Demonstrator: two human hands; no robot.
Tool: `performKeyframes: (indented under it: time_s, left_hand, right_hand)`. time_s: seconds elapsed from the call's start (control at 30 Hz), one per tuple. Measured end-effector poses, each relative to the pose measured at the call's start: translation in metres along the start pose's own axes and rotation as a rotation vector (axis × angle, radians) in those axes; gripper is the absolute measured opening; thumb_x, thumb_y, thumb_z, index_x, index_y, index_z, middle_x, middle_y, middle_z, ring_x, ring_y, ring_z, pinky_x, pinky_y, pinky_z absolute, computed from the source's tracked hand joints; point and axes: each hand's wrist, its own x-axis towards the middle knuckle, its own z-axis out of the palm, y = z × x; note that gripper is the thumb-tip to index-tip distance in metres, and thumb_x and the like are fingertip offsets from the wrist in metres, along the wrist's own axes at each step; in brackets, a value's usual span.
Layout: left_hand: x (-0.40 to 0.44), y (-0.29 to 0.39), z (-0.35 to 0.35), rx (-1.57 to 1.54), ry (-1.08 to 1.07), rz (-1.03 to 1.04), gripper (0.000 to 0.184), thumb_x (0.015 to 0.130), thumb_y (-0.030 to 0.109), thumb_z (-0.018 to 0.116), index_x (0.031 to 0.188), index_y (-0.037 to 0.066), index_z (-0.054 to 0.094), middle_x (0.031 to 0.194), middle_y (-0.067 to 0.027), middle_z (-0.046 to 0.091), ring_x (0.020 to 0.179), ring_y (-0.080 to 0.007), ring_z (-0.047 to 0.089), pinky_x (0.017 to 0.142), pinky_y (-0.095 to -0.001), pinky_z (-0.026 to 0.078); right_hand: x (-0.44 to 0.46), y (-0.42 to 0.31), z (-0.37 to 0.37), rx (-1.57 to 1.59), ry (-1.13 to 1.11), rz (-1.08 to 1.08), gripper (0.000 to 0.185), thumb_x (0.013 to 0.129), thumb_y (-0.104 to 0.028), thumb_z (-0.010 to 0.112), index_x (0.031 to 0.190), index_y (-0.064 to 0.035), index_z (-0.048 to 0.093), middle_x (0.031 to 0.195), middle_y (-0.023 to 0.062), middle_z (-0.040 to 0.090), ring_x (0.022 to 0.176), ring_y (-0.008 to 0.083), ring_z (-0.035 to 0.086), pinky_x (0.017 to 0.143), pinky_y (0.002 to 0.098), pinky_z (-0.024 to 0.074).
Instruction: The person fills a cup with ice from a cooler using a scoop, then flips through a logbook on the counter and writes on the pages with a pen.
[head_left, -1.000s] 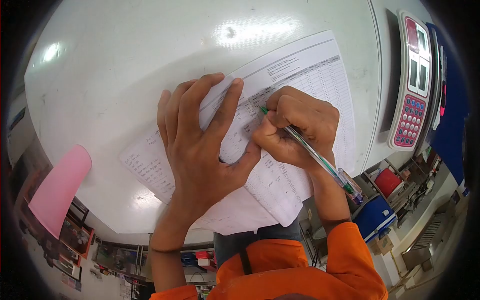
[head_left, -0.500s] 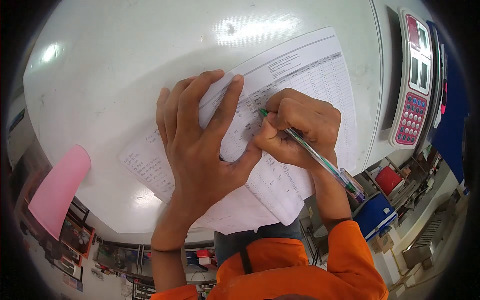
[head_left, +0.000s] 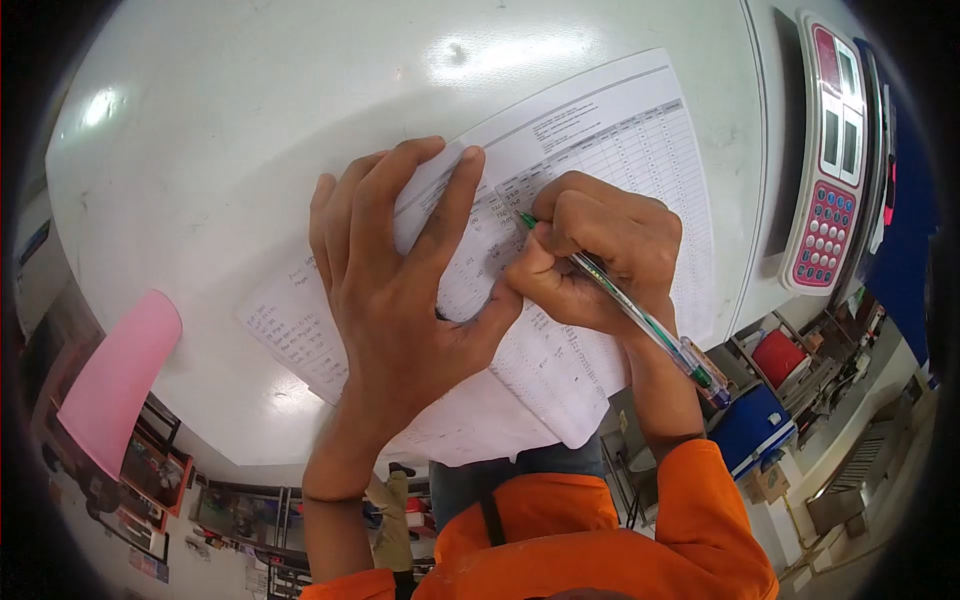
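In my right hand (head_left: 610, 255) is a clear pen (head_left: 650, 325) with a green tip section, its point touching handwritten figures on a sheet. My left hand (head_left: 400, 270) lies flat with fingers spread over the papers. Beneath both hands is a printed table sheet (head_left: 640, 150) with narrow columns and rows. A second, handwritten sheet (head_left: 285, 330) sticks out left of my left wrist. Nearer my body, a creased paper (head_left: 480, 415) reaches the table's front edge. My hands cover part of the writing.
The papers lie on a glossy white table (head_left: 230, 120). A scale display panel with a red keypad (head_left: 822, 235) stands at the right. A pink chair back (head_left: 125, 380) is at the left edge. Below right are a blue box (head_left: 750, 425) and a red container (head_left: 778, 355).
The pen tip and both hands have shifted very slightly upward on the page. Someone's leg in khaki trousers now shows beside my left forearm, below the table.
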Motion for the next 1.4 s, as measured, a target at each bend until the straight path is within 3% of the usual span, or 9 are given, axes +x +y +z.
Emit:
performKeyframes:
  time_s: [0.1, 0.2, 0.6, 0.7, 1.1, 1.2, 1.27, 1.4]
  left_hand:
    - [0.0, 0.001, -0.001, 0.014, 0.0, 0.004, 0.071, 0.064, 0.024, 0.083, 0.13, 0.005, 0.066, 0.138, -0.0167, 0.057, 0.132, -0.0377, 0.048, 0.115, -0.0548, 0.028]
    - [-0.001, -0.003, 0.002, 0.021, 0.005, 0.003, 0.069, 0.066, 0.031, 0.081, 0.132, 0.014, 0.067, 0.14, -0.0072, 0.052, 0.129, -0.0332, 0.046, 0.112, -0.0622, 0.029]
    - [-0.001, -0.003, 0.003, 0.022, 0.0, 0.005, 0.07, 0.064, 0.028, 0.08, 0.132, 0.014, 0.067, 0.14, -0.0074, 0.051, 0.13, -0.0331, 0.045, 0.112, -0.0622, 0.028]
    - [0.001, 0.0, -0.002, 0.017, -0.005, 0.006, 0.07, 0.063, 0.021, 0.081, 0.13, 0.007, 0.067, 0.138, -0.0162, 0.057, 0.13, -0.037, 0.05, 0.115, -0.0547, 0.029]
    - [0.0, 0.001, -0.002, 0.013, -0.008, -0.003, 0.07, 0.062, 0.019, 0.08, 0.13, 0.006, 0.067, 0.139, -0.0165, 0.057, 0.13, -0.0372, 0.049, 0.115, -0.0544, 0.028]
    - [-0.002, -0.004, 0.001, 0.013, -0.008, 0.013, 0.071, 0.065, 0.027, 0.079, 0.134, 0.015, 0.066, 0.141, -0.008, 0.051, 0.13, -0.0335, 0.046, 0.112, -0.0624, 0.028]
    - [-0.002, -0.004, 0.001, 0.016, -0.006, 0.018, 0.07, 0.067, 0.028, 0.08, 0.134, 0.014, 0.066, 0.141, -0.0088, 0.05, 0.13, -0.0338, 0.046, 0.112, -0.0628, 0.028]
    - [-0.003, -0.005, 0.004, 0.005, 0.004, 0.033, 0.071, 0.07, 0.03, 0.08, 0.137, 0.014, 0.063, 0.142, -0.0101, 0.049, 0.131, -0.0343, 0.045, 0.112, -0.0635, 0.027]
  right_hand:
    - [0.0, 0.0, 0.0, -0.002, -0.002, -0.002, 0.03, 0.058, -0.001, 0.067, 0.058, -0.0109, 0.04, 0.056, 0.0045, 0.056, 0.044, 0.0113, 0.05, 0.041, 0.0221, 0.0356]
    - [0.001, 0.0, -0.001, -0.009, -0.005, -0.007, 0.03, 0.058, -0.001, 0.067, 0.058, -0.0111, 0.039, 0.055, 0.0045, 0.055, 0.044, 0.0117, 0.049, 0.042, 0.0221, 0.0354]
    - [0.001, 0.0, 0.0, -0.001, 0.024, 0.007, 0.031, 0.058, 0.0, 0.067, 0.058, -0.0112, 0.039, 0.055, 0.0058, 0.055, 0.045, 0.0115, 0.05, 0.042, 0.022, 0.0356]
    - [0.001, 0.0, -0.001, 0.0, 0.028, 0.009, 0.031, 0.058, 0.001, 0.067, 0.058, -0.0111, 0.039, 0.056, 0.0057, 0.056, 0.045, 0.0111, 0.05, 0.042, 0.0221, 0.0354]
    - [0.001, -0.001, -0.001, -0.023, 0.025, 0.034, 0.031, 0.058, 0.001, 0.067, 0.057, -0.0103, 0.038, 0.056, 0.0057, 0.055, 0.045, 0.0112, 0.049, 0.042, 0.0221, 0.0348]
    - [0.001, -0.001, -0.001, 0.003, 0.03, 0.034, 0.031, 0.059, 0.002, 0.067, 0.057, -0.0101, 0.037, 0.057, 0.0061, 0.056, 0.046, 0.0111, 0.049, 0.042, 0.0221, 0.0349]
    - [-0.001, 0.0, -0.005, 0.061, 0.022, 0.026, 0.031, 0.06, 0.002, 0.066, 0.059, -0.0099, 0.037, 0.058, 0.0066, 0.057, 0.046, 0.0099, 0.049, 0.042, 0.0222, 0.0346]
    - [-0.006, -0.011, -0.012, 0.166, 0.052, 0.21, 0.021, 0.072, 0.002, 0.075, 0.07, -0.0052, 0.055, 0.071, 0.0106, 0.067, 0.058, 0.0121, 0.063, 0.05, 0.0225, 0.0457]
